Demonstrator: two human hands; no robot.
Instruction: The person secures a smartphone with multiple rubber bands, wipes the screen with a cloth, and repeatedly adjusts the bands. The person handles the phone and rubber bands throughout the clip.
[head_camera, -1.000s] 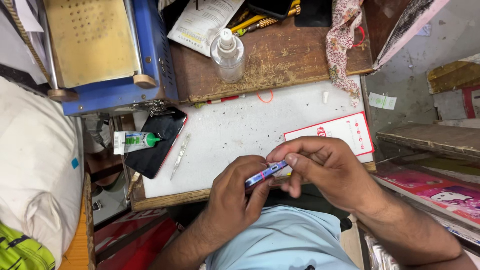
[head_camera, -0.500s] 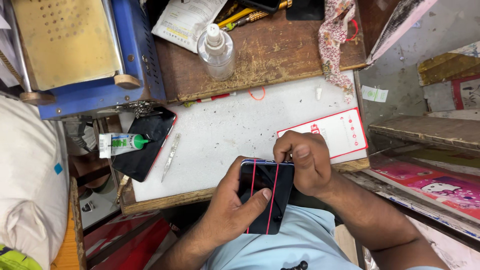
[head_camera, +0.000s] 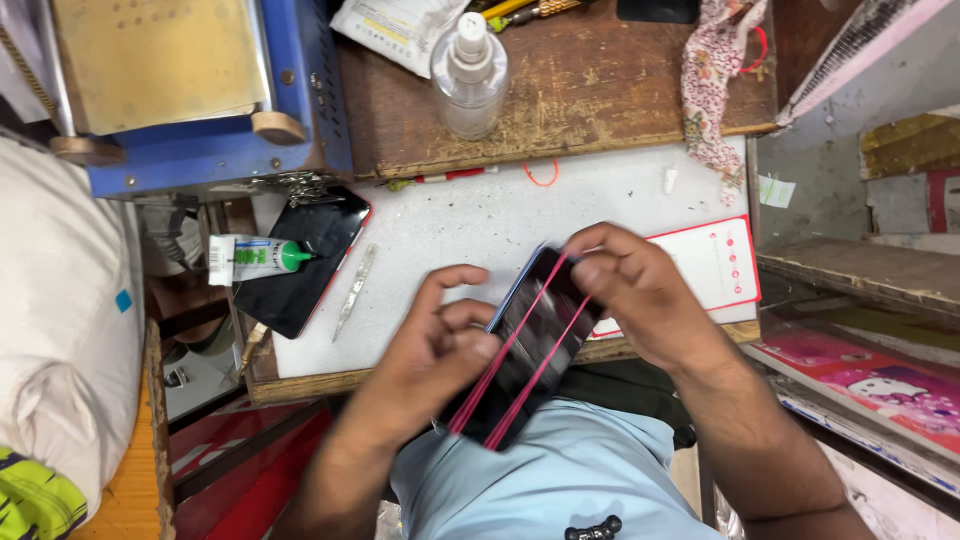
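Your hands, left (head_camera: 425, 365) and right (head_camera: 640, 290), grip the black phone (head_camera: 525, 345) at the surface's near edge; two red rubber bands (head_camera: 520, 370) already lie stretched along its length

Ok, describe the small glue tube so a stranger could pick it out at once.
Start at the white work mat and go to its left edge, where a dark phone lies flat. The glue tube rests across that phone's left side, lying sideways. Its green nozzle and white label set it apart from the metal tweezers nearby.
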